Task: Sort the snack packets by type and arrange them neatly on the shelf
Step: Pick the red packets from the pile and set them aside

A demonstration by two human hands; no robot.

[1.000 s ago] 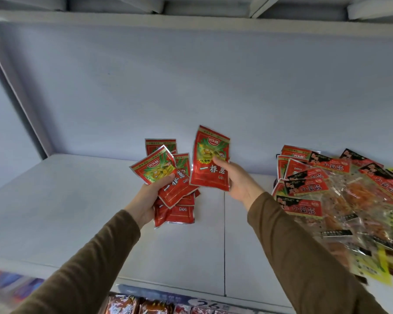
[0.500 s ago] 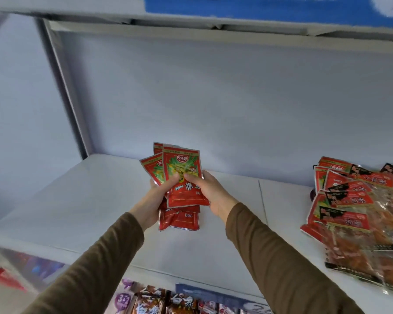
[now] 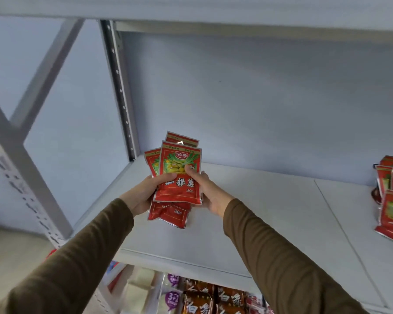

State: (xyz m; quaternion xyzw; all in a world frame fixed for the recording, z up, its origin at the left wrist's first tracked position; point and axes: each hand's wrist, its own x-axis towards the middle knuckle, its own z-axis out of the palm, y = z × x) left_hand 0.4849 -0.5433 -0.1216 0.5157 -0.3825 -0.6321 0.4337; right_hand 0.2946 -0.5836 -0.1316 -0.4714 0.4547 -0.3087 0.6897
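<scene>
Now your left hand (image 3: 145, 191) and right hand (image 3: 208, 191) clamp the red packets (image 3: 179, 177) into one stack; next, set it squarely on the shelf (image 3: 270, 214).

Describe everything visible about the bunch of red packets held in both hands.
The bunch of red packets is several glossy foil-like pouches with silver sealed edges, overlapping unevenly. The front one stands upright, showing a green-and-yellow picture above white characters. The left hand and right hand hold it from either side, thumbs on its face, above the white shelf.
</scene>
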